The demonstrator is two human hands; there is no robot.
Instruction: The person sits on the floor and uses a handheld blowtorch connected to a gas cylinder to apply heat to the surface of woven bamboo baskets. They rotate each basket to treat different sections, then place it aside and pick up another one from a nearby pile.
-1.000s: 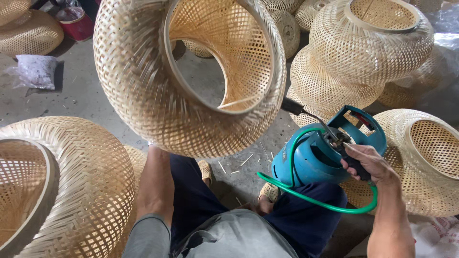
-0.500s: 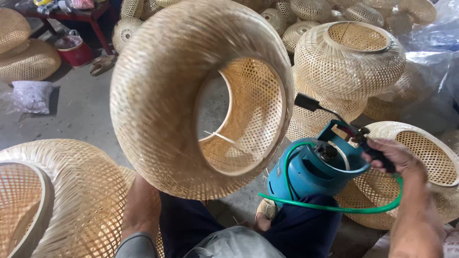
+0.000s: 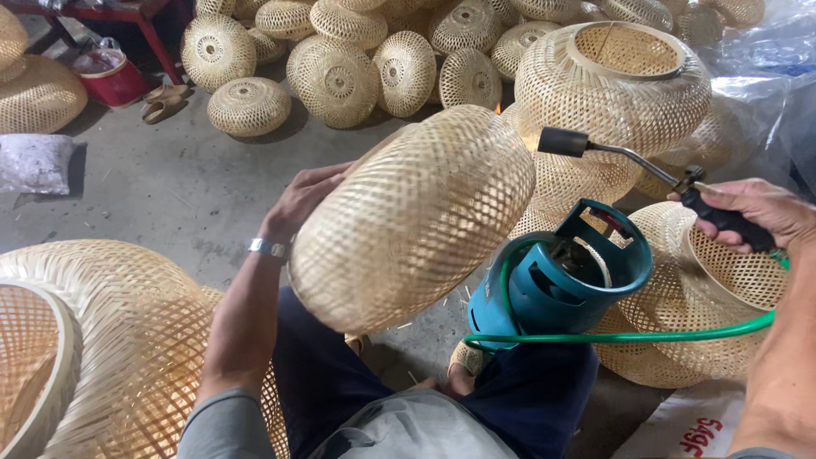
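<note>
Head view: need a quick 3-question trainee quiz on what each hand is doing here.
1. True or false: the right hand grips the black handle of a gas torch.
2. Which hand holds up the woven bamboo lampshade? A) left hand B) right hand C) neither
3. Fill in: the green hose runs in front of the blue ____ that stands between the person's legs.

Key
1. True; the nozzle points toward the lampshade, and no flame can be made out.
2. A; the left hand is pressed against its far side.
3. gas cylinder

Left hand (image 3: 304,200) raised, right hand (image 3: 752,208) clenched
</note>
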